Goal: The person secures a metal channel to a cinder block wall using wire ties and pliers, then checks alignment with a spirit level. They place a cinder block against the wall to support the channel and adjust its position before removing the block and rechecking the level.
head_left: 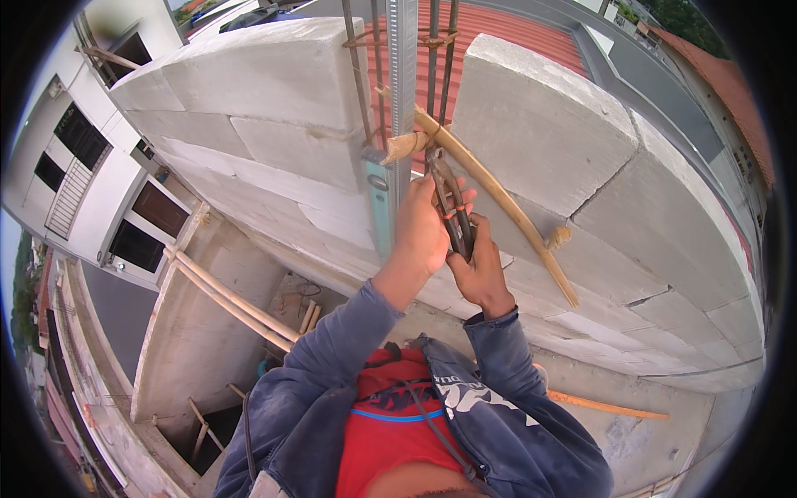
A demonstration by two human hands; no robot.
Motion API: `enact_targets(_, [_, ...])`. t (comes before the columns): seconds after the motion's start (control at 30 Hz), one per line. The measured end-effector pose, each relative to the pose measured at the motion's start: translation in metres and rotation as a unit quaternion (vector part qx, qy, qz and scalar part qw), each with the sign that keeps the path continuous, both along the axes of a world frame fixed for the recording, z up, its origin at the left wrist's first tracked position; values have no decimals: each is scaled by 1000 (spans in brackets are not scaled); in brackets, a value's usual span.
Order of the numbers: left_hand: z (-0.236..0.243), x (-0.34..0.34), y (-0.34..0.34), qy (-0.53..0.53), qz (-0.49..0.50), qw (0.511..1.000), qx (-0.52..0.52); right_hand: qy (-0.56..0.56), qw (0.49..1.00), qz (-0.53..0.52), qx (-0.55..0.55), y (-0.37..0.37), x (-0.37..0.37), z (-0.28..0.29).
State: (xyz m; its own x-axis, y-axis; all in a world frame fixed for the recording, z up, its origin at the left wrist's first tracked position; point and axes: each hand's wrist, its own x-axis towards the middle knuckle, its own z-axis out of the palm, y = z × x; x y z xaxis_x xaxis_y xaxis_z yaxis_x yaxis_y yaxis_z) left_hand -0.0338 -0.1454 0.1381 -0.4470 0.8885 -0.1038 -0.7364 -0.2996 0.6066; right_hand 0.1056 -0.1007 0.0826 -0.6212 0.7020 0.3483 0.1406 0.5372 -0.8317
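The pincers (449, 199) are standing nearly upright in the gap between two stretches of grey block wall (274, 108), their head up against the rebar (433, 58) where a wooden stick (498, 199) is crossing a metal straightedge (403, 66). The right hand (479, 267) is gripping the handles from below, fingers clamped on them. The left hand (420, 226) is pressing in beside them — fingers curled around the pincers and a teal spirit level (380, 203), which is lying against the straightedge. Below, bamboo poles (232, 300) are leaning across a concrete ledge (178, 357).
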Motion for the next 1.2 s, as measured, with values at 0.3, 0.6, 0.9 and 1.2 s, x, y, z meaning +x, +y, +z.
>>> enact_targets(0.3, [-11,9,11,59,72,995,-33,74,992,-65,79,-9,-8,-8])
enact_targets(0.6, [-17,11,0,131,98,986,-24,22,998,-16,-64,-6,-9,-2])
enact_targets(0.9, [-41,16,-22,240,128,962,-11,-16,998,-60,-27,-26,-3,4])
enact_targets(1.2, [-61,47,-69,157,79,981,84,226,940,88,-241,-65,29,-33])
